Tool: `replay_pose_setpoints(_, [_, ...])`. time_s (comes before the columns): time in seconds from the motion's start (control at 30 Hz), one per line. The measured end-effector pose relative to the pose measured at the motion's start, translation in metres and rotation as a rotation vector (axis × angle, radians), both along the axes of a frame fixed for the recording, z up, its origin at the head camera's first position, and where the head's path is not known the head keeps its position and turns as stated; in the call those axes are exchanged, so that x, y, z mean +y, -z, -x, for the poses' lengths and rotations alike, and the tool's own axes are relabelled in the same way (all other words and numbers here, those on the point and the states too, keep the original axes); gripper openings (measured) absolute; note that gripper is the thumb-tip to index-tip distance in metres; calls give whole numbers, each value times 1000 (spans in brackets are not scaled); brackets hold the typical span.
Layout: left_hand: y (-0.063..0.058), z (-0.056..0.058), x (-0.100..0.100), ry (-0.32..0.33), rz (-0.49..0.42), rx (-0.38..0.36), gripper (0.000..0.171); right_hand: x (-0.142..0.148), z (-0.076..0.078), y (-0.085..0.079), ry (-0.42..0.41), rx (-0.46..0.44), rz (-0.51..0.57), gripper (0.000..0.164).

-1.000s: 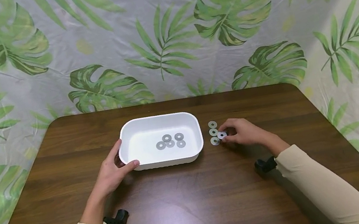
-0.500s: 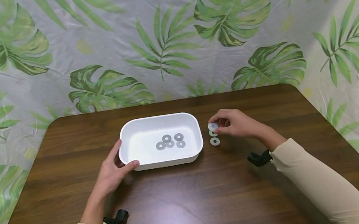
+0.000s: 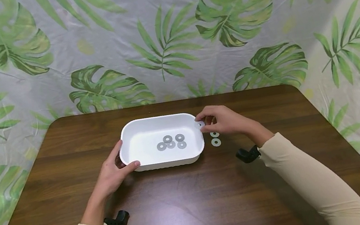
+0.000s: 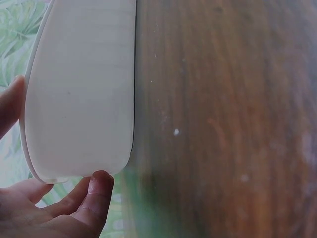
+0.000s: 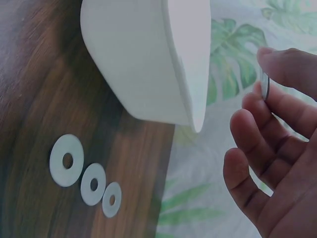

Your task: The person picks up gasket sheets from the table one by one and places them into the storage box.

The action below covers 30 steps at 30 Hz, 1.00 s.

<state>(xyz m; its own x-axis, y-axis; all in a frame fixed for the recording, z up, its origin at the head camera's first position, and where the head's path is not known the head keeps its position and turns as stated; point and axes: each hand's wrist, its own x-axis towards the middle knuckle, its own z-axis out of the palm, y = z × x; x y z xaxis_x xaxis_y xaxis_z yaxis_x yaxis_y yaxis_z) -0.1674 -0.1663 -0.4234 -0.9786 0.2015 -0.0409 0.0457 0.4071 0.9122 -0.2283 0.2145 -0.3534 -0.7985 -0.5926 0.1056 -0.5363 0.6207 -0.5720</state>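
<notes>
A white rectangular plastic bin [image 3: 139, 141] stands on the table, several grey metal washers [image 3: 182, 148] lying flat inside it. My left hand [image 3: 112, 172] holds the bin by its left end, thumb over the front rim and fingers against the end wall. Beside the right rim, my right hand [image 3: 224, 120] pinches one washer [image 5: 265, 87] between thumb and fingertips, level with or above the rim. In the right wrist view, 3 washers [image 5: 66, 177] lie in a row on the wood right of the bin. The hand partly covers that row in the head view.
The dark brown wooden table [image 3: 182, 204] has rounded far corners. A leaf-patterned cloth [image 3: 169, 50] hangs right behind its far edge. Black wrist cameras [image 3: 117, 221] sit at both sleeves.
My right hand, with the washer pinched in it, has moved left and away from me, from the row of washers to the bin's right rim. The left hand and bin stay put.
</notes>
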Motion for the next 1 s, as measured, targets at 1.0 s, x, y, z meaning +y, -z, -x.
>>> replay_pose_setpoints(1.0, [0,0,1,-7,20,0,94,-42,12,-19,-68,9,-54,32])
